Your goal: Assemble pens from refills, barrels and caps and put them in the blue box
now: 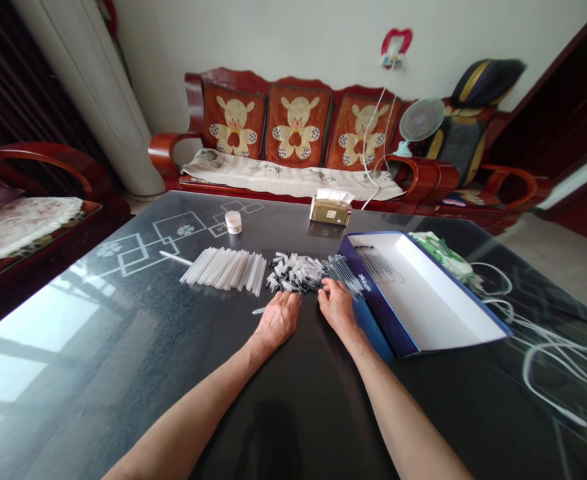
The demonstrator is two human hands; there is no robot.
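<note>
My left hand [279, 316] is closed low over the dark table, and one end of a whitish pen barrel [258, 311] sticks out on its left side. My right hand [338, 306] has its fingers curled at the near edge of the loose parts; what they pinch, if anything, is too small to make out. Just beyond both hands is a heap of small white and black pen caps [296, 271]. To its left lies a row of translucent white pen barrels [227, 269]. Thin dark pen refills [342, 272] lie right of the heap, against the box.
An open blue box [453, 300] with a white inside stands at the right, several thin sticks [377, 263] in it. Farther back are a tissue box [330, 209] and a small white cup [233, 223]. White cables [538, 347] trail along the right edge.
</note>
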